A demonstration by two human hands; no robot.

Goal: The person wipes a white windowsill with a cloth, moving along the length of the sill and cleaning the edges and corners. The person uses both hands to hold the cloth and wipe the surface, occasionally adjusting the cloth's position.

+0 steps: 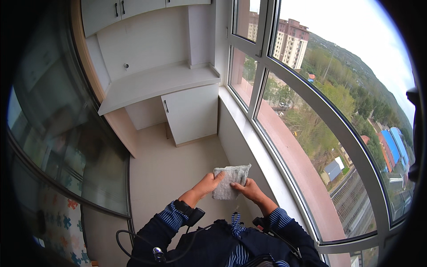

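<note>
A folded grey-white cleaning cloth point(224, 187) is held out in front of my body, above the floor. My left hand point(206, 185) grips its left edge, with the thumb lying over the top. On the opposite side my right hand point(246, 189) pinches the cloth, its thumb across the front face. The fingers of both hands are mostly hidden behind the fabric. Along the top, the cloth shows a rough, darker edge with a corner sticking up at the right.
To my right runs a white windowsill point(255, 152) under large framed windows point(317, 133). Ahead stands a white countertop point(160, 83) over a cabinet point(193, 113), with wall cabinets point(133, 13) above. A glass sliding door point(73, 140) is on my left. Pale floor tiles point(166, 173) lie below.
</note>
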